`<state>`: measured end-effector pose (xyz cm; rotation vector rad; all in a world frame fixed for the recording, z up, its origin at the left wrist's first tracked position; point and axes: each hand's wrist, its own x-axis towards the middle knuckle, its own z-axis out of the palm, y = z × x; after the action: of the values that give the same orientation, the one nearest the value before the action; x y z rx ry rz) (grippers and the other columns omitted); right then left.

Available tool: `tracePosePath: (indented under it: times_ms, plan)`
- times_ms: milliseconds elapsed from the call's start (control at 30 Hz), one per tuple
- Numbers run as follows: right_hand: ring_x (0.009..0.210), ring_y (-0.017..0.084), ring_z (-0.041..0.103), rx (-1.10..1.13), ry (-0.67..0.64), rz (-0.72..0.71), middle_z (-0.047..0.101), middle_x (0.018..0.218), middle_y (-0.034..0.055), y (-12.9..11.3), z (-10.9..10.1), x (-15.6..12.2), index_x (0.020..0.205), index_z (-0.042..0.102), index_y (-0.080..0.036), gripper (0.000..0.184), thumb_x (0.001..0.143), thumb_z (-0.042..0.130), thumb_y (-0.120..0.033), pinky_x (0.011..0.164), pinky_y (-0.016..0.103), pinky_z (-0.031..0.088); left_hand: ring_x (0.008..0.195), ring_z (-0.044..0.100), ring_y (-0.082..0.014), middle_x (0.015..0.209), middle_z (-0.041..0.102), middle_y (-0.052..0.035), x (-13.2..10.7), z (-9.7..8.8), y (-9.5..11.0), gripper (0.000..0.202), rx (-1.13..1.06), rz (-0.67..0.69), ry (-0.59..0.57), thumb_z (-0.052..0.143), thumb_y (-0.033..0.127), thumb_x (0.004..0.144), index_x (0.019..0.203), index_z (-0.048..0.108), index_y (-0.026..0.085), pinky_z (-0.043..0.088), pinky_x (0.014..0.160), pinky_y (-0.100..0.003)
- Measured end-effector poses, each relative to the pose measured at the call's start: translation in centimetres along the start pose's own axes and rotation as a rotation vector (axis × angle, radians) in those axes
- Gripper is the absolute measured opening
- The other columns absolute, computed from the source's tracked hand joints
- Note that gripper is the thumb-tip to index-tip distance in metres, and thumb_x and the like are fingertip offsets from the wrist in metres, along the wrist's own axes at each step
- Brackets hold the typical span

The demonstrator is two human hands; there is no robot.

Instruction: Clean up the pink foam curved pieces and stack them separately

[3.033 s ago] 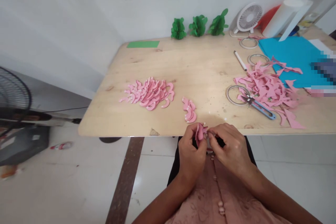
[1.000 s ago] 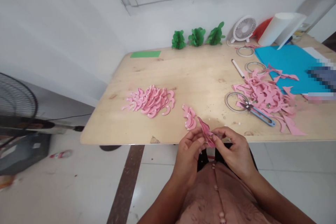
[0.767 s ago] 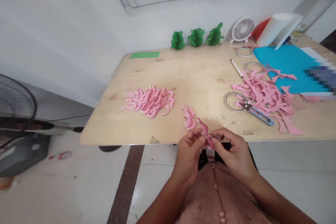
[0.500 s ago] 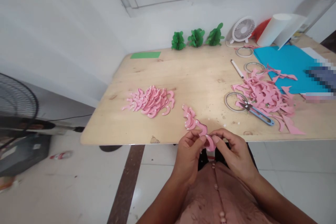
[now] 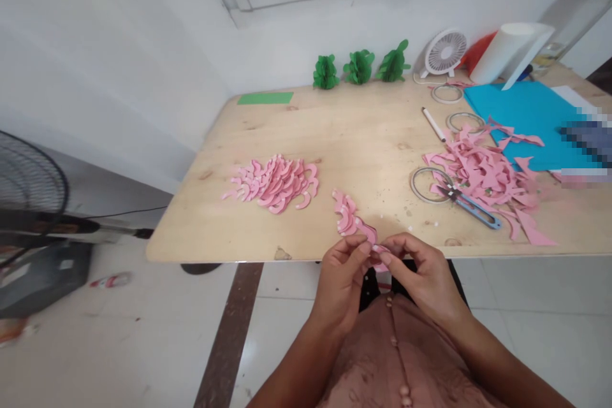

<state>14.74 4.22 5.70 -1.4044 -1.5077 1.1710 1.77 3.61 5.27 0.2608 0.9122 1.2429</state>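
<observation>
At the table's front edge, my left hand [image 5: 345, 271] and my right hand [image 5: 417, 264] pinch a curved pink paper piece [image 5: 381, 248] between thumbs and fingers. Both hands are closed, and the fingers partly cover the paper. Just beyond them, a short row of curved pink pieces [image 5: 346, 211] lies on the wood, with small white tabs on some ends. A larger heap of similar curved pink pieces [image 5: 277, 182] rests to the left.
Pink paper scraps [image 5: 488, 169] spread at the right, with blue-handled snips [image 5: 475, 209] and a tape roll [image 5: 415, 186] beside them. A white marker [image 5: 433, 123], blue sheets [image 5: 526, 102] and a small white fan [image 5: 445, 53] sit farther back. Green paper shapes [image 5: 358, 67] stand along the wall.
My fingers have shifted closer together on the pink paper piece, and its curve is now more covered and turned. The heaps on the table have not moved.
</observation>
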Motion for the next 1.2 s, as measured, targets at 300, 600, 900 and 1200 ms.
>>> tracePosePath:
  times_ms: [300, 600, 900, 1200]
  plan:
    - [0.064, 0.017, 0.059, -0.329, 0.142, -0.31, 0.064, 0.067, 0.0019, 0.6, 0.0, -0.4, 0.074, 0.06, -0.02, 0.014, 0.086, 0.053, -0.021, 0.063, 0.03, 0.045, 0.074, 0.062, -0.0133, 0.081, 0.068, -0.0021, -0.2, 0.1, 0.0, 0.025, 0.019, 0.006, 0.015, 0.078, 0.021, 0.068, 0.09, 0.067, 0.017, 0.048, 0.075, -0.028]
    - [0.066, 0.019, 0.055, -0.641, 0.182, -0.558, 0.064, 0.069, 0.0046, 1.2, 0.2, -0.5, 0.078, 0.06, -0.02, 0.013, 0.086, 0.051, -0.013, 0.066, 0.033, 0.04, 0.083, 0.063, -0.0129, 0.086, 0.068, -0.0014, -0.6, 0.9, -0.3, 0.031, 0.183, 0.139, 0.024, 0.076, 0.016, 0.068, 0.097, 0.066, 0.02, 0.046, 0.08, -0.023]
    - [0.073, 0.018, 0.058, -0.264, -0.063, -0.323, 0.064, 0.074, 0.0029, 0.7, -0.3, -0.5, 0.088, 0.064, -0.021, 0.01, 0.086, 0.054, -0.02, 0.067, 0.031, 0.046, 0.077, 0.065, -0.0148, 0.086, 0.07, -0.0048, -0.4, 0.4, 0.3, 0.037, 0.041, -0.042, 0.029, 0.074, 0.013, 0.066, 0.101, 0.064, 0.016, 0.048, 0.078, -0.028]
    - [0.067, 0.015, 0.059, 0.009, -0.155, -0.106, 0.064, 0.077, 0.0014, 0.9, -0.5, -0.2, 0.085, 0.068, -0.02, 0.009, 0.082, 0.061, -0.024, 0.065, 0.027, 0.05, 0.084, 0.068, -0.0215, 0.092, 0.073, -0.0095, -0.3, 0.4, 1.2, 0.041, 0.043, -0.1, -0.057, 0.073, 0.015, 0.067, 0.106, 0.064, 0.015, 0.048, 0.081, -0.034]
